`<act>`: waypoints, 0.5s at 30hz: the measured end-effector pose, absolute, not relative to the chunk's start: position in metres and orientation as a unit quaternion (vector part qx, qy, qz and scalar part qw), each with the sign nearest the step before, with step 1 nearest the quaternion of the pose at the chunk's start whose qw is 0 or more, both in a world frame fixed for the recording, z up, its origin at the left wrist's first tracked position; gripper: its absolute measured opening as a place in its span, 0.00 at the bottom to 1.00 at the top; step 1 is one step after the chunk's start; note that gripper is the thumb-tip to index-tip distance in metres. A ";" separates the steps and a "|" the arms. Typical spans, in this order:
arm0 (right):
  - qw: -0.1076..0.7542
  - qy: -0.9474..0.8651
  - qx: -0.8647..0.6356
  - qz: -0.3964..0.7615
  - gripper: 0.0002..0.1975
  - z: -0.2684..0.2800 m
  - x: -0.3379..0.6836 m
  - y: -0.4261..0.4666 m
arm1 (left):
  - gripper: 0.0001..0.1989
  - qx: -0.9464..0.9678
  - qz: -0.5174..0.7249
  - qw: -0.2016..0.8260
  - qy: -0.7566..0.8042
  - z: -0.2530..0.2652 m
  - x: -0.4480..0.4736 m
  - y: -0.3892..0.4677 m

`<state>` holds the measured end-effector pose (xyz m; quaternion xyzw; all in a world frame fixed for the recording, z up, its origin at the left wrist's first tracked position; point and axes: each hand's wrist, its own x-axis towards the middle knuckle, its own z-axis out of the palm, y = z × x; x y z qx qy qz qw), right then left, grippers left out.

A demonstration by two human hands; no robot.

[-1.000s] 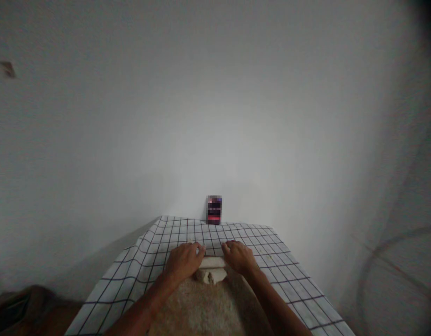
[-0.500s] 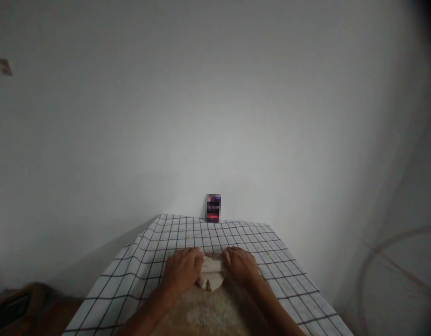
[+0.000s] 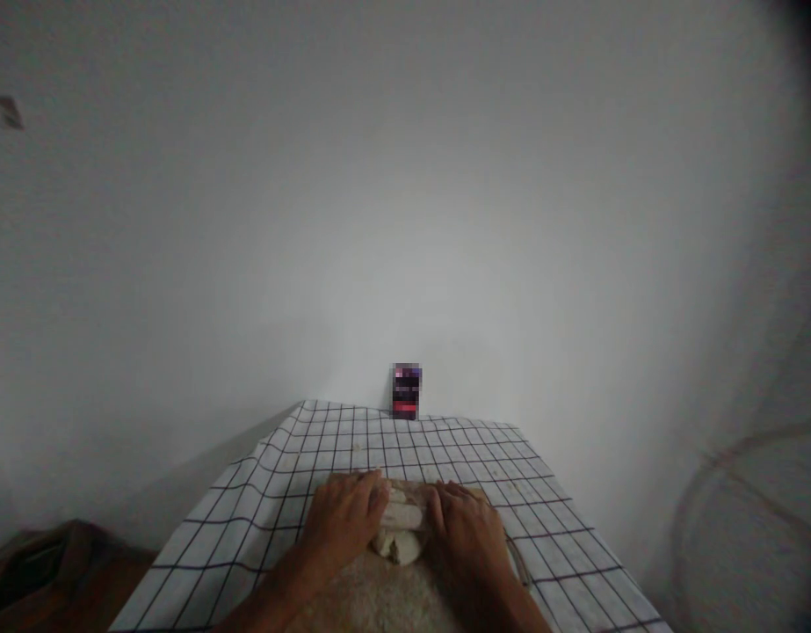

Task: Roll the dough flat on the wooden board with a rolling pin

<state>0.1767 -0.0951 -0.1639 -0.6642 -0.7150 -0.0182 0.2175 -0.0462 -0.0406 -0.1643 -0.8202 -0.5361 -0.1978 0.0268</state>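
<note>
A pale rolling pin (image 3: 405, 515) lies crosswise on a flour-dusted wooden board (image 3: 385, 598). My left hand (image 3: 348, 508) is closed over its left end, fingers curled down on the far side. Over the right end, my right hand (image 3: 467, 520) is closed in the same way. Between the hands, a piece of dough (image 3: 398, 547) shows under the pin and on its near side, with a rough, torn spot at its front edge. The pin's ends and the dough's far part are hidden by my hands and the pin.
The board rests on a table with a white, black-checked cloth (image 3: 260, 492). A blurred dark upright object (image 3: 406, 391) leans against the wall (image 3: 405, 220) at the back edge. A brown wooden item (image 3: 42, 563) stands low at left. A thin cord-like loop (image 3: 518, 558) lies right of the board.
Both hands and the rolling pin have come slightly nearer to me over the dough. The right hand has also shifted a little to the right. The view has moved slightly.
</note>
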 end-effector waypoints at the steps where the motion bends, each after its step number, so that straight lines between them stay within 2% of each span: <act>1: 0.207 -0.714 -0.668 -0.025 0.26 -0.162 0.177 -0.089 | 0.19 -0.819 -0.209 0.033 -0.534 -0.166 -0.045 -0.034; 10: 0.166 -0.681 -0.712 -0.034 0.24 -0.148 0.174 -0.070 | 0.19 -0.823 -0.186 0.012 -0.536 -0.154 -0.042 -0.018; 15: 0.189 -0.704 -0.683 -0.039 0.26 -0.154 0.173 -0.089 | 0.23 -0.849 -0.158 0.043 -0.502 -0.154 -0.047 -0.038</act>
